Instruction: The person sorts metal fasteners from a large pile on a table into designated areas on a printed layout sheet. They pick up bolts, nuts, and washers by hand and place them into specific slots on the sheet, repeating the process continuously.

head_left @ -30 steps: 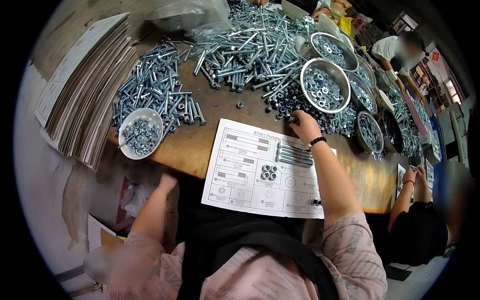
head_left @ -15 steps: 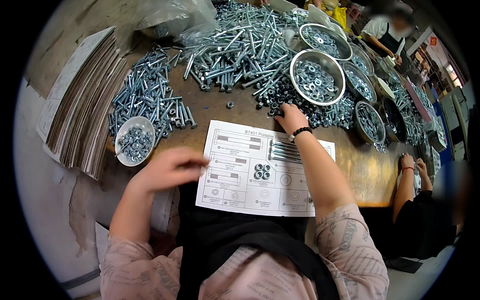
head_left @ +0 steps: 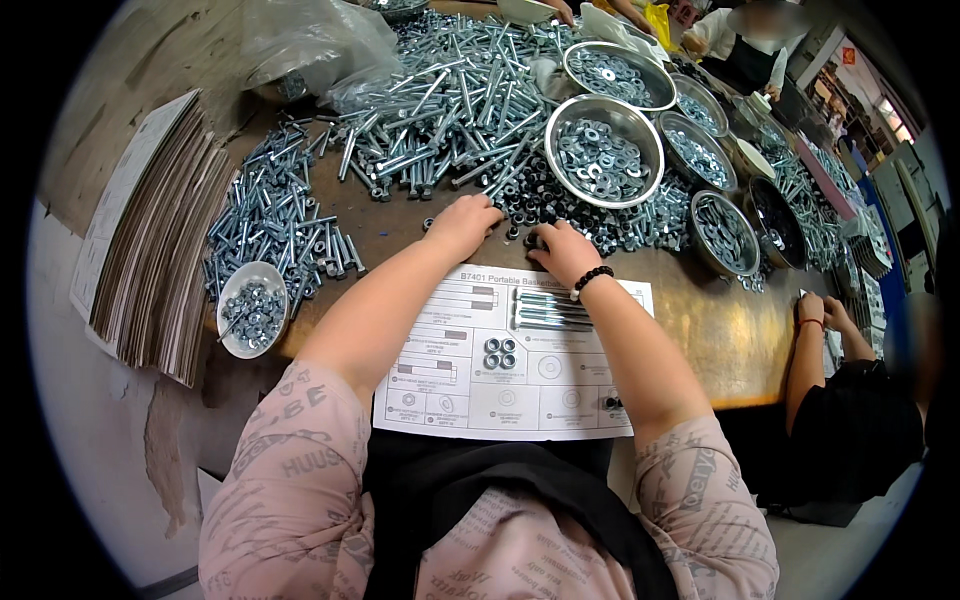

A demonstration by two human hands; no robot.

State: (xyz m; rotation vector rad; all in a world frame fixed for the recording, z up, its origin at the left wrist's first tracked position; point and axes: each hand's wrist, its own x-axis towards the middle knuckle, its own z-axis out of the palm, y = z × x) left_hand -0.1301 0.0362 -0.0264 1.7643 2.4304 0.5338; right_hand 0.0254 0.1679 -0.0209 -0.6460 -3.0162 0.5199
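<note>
Head view: sorting sheet [head_left: 520, 360] has some long bolts [head_left: 548, 310] and four nuts [head_left: 500, 352] placed, most boxes unfilled. Left hand [head_left: 462, 222] and right hand [head_left: 562, 250] dig, fingers curled, into the dark nut pile [head_left: 545, 205]; can't tell what's gripped.

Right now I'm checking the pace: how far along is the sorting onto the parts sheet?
Done: long bolts and four nuts lie on the parts sheet. In hand: left hand and right hand pick in the dark nut pile. Left: several sheet boxes look unfilled.
</note>
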